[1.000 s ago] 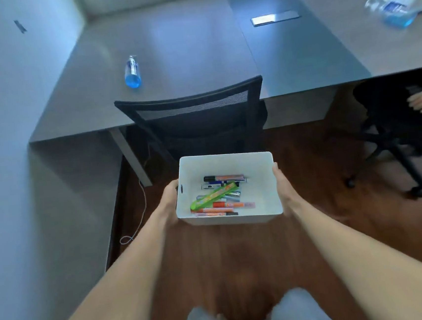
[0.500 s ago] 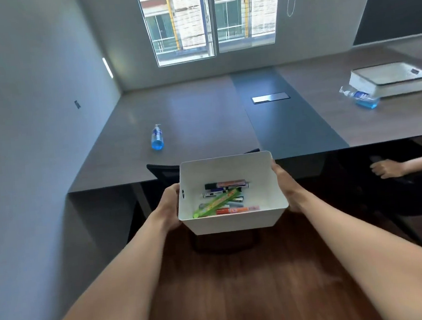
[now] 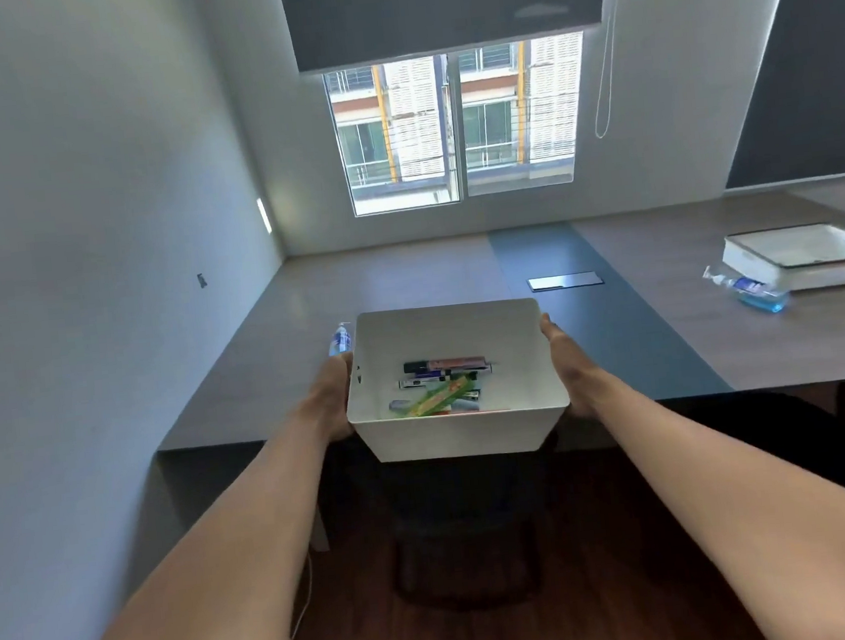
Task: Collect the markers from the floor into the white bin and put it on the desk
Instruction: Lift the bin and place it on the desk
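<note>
I hold the white bin (image 3: 460,437) in the air in front of the desk's near edge, above a dark chair. My left hand (image 3: 332,403) grips its left side and my right hand (image 3: 569,375) grips its right side. Several markers (image 3: 442,387) lie in the bottom of the bin, among them a green one and a black-capped pink one. The brown desk (image 3: 270,365) stretches across the room behind the bin, at about the bin's height.
A blue bottle (image 3: 338,339) stands on the desk just left of the bin. Another white bin (image 3: 807,259) and a blue bottle (image 3: 747,288) sit at the right. A metal cable flap (image 3: 565,281) lies in the desk's dark strip. A black chair (image 3: 461,532) stands below.
I have risen and my view has tilted up from the floor to the window. The bin came up with both hands, from floor level to desk height.
</note>
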